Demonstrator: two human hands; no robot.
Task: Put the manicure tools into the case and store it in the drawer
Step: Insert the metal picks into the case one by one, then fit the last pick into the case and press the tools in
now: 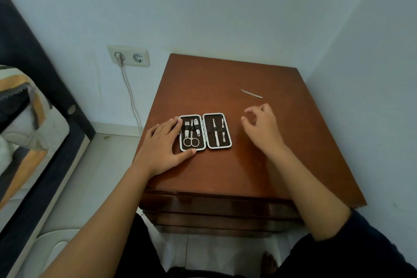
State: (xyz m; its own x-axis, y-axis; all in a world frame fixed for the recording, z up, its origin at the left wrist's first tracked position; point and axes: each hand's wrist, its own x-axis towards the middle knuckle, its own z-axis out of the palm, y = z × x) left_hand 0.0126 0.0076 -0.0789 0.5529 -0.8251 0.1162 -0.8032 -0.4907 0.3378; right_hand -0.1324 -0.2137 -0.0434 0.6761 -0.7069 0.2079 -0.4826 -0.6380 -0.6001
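My left hand (163,145) is lying flat, fingers released, steadying the open brown hinged manicure case (205,131) mid-frame on the reddish wooden desk (225,169). My right hand (262,127) is hovering loosely curled, empty, below the slim metal nail file (251,94) right of centre.

Both forearms are bare and reach forward from the bottom of the view. The left hand (163,144) lies flat with the palm down, the fingers (168,126) stretched forward and close together, and the thumb spread out to the right side. The right hand (262,127) is raised a little, with the wrist bent and the palm turned to the left. Its fingers (252,110) are curled loosely and apart, holding nothing. A dark sleeve covers the right upper arm.
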